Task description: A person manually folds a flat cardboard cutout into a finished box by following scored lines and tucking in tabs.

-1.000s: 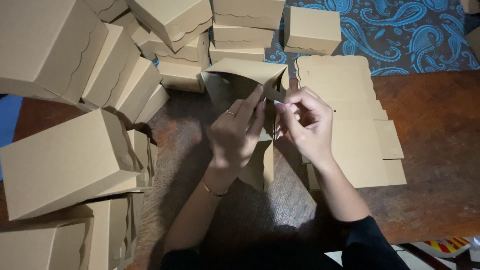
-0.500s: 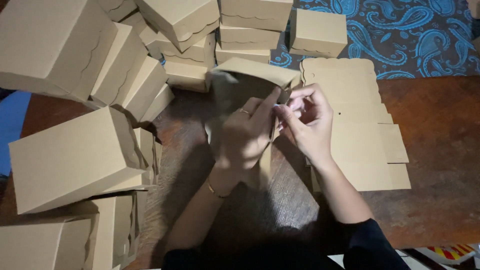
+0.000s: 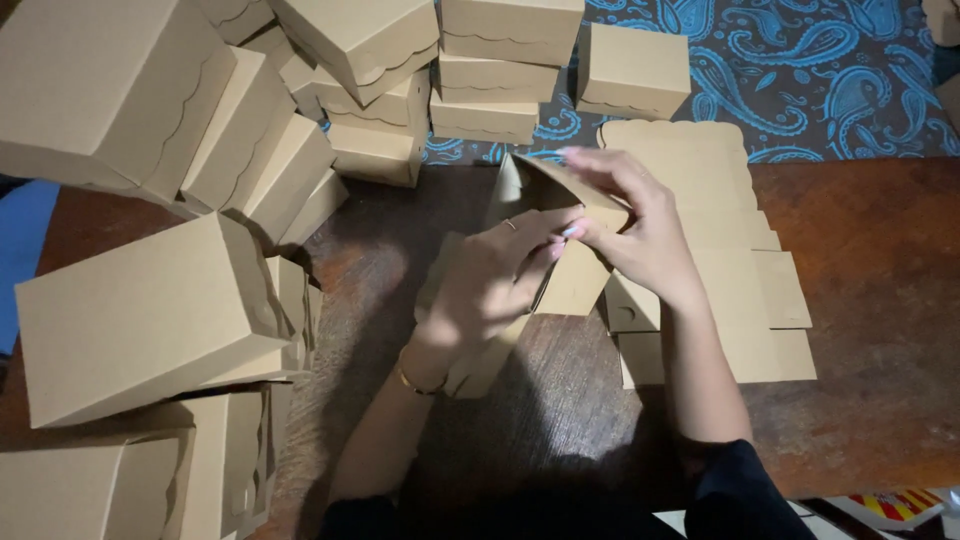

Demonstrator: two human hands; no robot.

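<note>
A half-folded brown cardboard box [image 3: 570, 285] is lifted a little above the dark wooden table [image 3: 860, 400] at the middle of the view. My left hand [image 3: 490, 285] wraps around its left wall, a ring on one finger and a gold bracelet at the wrist. My right hand [image 3: 640, 230] pinches the box's upper flap from the right, fingertips meeting the left hand's. The inside of the box is hidden behind my hands.
A stack of flat unfolded box blanks [image 3: 730, 250] lies just right of my hands. Several finished brown boxes are piled at the left [image 3: 140, 320] and along the back [image 3: 490, 90]. A blue paisley cloth [image 3: 830, 80] covers the far right.
The box has been turned and its flap folded up and rightward. Both hands shifted slightly right, and the right hand now grips higher on the flap.
</note>
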